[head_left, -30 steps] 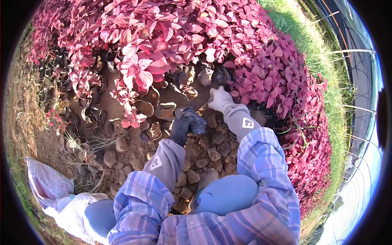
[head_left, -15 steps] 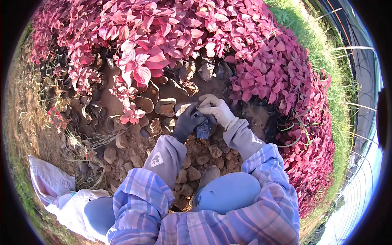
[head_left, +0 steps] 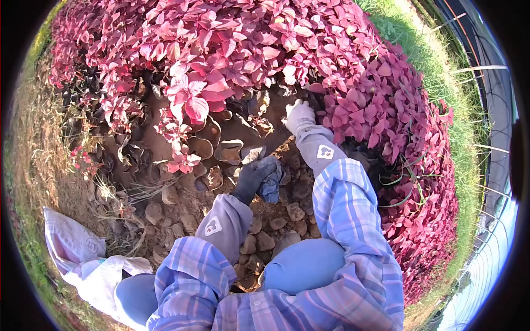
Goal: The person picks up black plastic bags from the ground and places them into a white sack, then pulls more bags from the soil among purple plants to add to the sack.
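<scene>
My left hand (head_left: 251, 177), in a dark glove, is closed round crumpled blue-grey plastic planting bags (head_left: 270, 186), held above the soil clods. My right hand (head_left: 301, 114), in a pale glove, reaches forward to the edge of the red-leaved plants (head_left: 353, 113). Its fingers are curled, and whatever lies in them is hidden. Left of it, worn planting bags of soil (head_left: 228, 151) stand on the bare ground, their rims folded and torn. Dry, curled bag pieces (head_left: 259, 113) lie between the two hands and the foliage.
Soil clods (head_left: 265, 241) lie before my knees. At left is a white sack (head_left: 74, 243), near dry grass stalks (head_left: 118, 201). Red-leaved plants spread across the front and right. Beyond them run a grass strip (head_left: 441, 105) and a hooped net structure (head_left: 488, 127).
My right hand has left the plastic bags beside my left hand and moved forward to the plants' edge. My left hand keeps the bags, now slightly lower and to the left.
</scene>
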`<state>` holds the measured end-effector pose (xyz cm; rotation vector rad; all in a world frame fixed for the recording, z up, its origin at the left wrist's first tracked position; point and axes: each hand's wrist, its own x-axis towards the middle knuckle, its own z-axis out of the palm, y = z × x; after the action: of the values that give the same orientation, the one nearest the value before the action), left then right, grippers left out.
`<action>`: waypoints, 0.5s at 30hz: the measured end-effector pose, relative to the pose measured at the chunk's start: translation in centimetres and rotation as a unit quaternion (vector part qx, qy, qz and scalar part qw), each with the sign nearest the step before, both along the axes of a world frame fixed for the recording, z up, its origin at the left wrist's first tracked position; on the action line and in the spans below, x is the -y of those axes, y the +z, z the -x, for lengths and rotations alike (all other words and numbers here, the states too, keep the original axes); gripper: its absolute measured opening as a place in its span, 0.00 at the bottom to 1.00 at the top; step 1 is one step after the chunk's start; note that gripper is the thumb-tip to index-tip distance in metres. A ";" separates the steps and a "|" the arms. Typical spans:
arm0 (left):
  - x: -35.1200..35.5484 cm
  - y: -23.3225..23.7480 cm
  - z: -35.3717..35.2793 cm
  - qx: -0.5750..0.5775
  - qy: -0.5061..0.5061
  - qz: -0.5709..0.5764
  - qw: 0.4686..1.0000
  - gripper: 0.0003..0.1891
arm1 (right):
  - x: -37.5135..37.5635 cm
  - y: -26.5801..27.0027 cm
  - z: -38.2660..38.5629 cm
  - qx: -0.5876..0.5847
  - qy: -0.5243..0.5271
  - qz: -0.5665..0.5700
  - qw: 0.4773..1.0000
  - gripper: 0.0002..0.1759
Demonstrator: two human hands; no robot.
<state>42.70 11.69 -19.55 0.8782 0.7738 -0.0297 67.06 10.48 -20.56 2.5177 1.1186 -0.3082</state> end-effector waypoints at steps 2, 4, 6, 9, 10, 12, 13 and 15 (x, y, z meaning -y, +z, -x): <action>0.4 -1.6 0.1 0.024 0.014 0.005 1.000 0.11 | 1.0 1.1 1.3 -0.026 -0.016 -0.029 0.999 0.25; 0.9 -2.4 -0.1 0.035 0.008 0.014 0.999 0.11 | 2.4 -0.2 1.9 0.005 0.063 -0.022 0.998 0.26; 0.9 -2.7 -0.3 0.034 -0.012 0.021 0.999 0.11 | 3.5 -2.0 2.0 0.074 0.147 -0.041 0.985 0.22; 1.4 -4.3 -0.3 0.042 -0.021 0.026 0.999 0.11 | 3.8 -0.1 2.3 0.005 0.051 -0.075 0.996 0.25; 1.6 -4.5 -0.3 0.053 -0.010 0.035 0.998 0.11 | 4.1 0.3 2.2 -0.033 0.010 -0.085 0.996 0.27; 1.9 -4.9 -0.3 0.074 0.011 0.051 0.996 0.12 | 4.9 0.5 2.1 -0.083 -0.024 -0.108 0.990 0.30; 1.7 -4.2 -0.2 0.068 0.016 0.049 0.996 0.12 | 5.8 -0.1 2.3 -0.095 -0.015 -0.123 0.988 0.30; 1.3 -2.1 -0.1 0.056 0.025 0.050 0.997 0.11 | 7.3 -2.7 2.3 -0.126 0.016 -0.168 0.978 0.28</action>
<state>42.78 10.34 -21.65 0.7590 0.6841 0.0248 64.78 3.19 -23.29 2.8103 1.4095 -0.4754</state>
